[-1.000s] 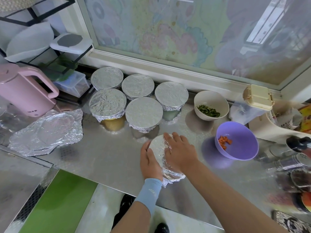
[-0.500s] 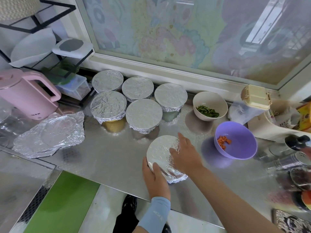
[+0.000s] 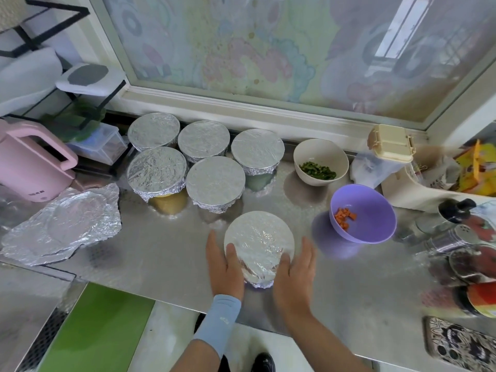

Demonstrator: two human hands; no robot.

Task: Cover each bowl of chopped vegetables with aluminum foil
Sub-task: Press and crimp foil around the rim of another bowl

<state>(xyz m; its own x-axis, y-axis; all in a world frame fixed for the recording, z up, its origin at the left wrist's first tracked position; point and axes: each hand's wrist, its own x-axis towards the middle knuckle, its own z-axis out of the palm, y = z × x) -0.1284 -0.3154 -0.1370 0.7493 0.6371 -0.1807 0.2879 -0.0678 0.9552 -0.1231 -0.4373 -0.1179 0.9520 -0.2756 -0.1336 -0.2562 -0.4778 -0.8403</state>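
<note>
I'm pressing my left hand (image 3: pixel 225 267) and right hand (image 3: pixel 295 272), fingers straight, against the foiled bowl (image 3: pixel 257 234) sitting just left of the purple bowl (image 3: pixel 375 210); squeezing unevenly is risking tearing its foil or tipping it.

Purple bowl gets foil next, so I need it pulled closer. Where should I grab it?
Pinch the purple bowl by its near rim with the right hand, coming from the front-left. The rim is bare and open there, while a metal shaker crowds its right side.
</note>
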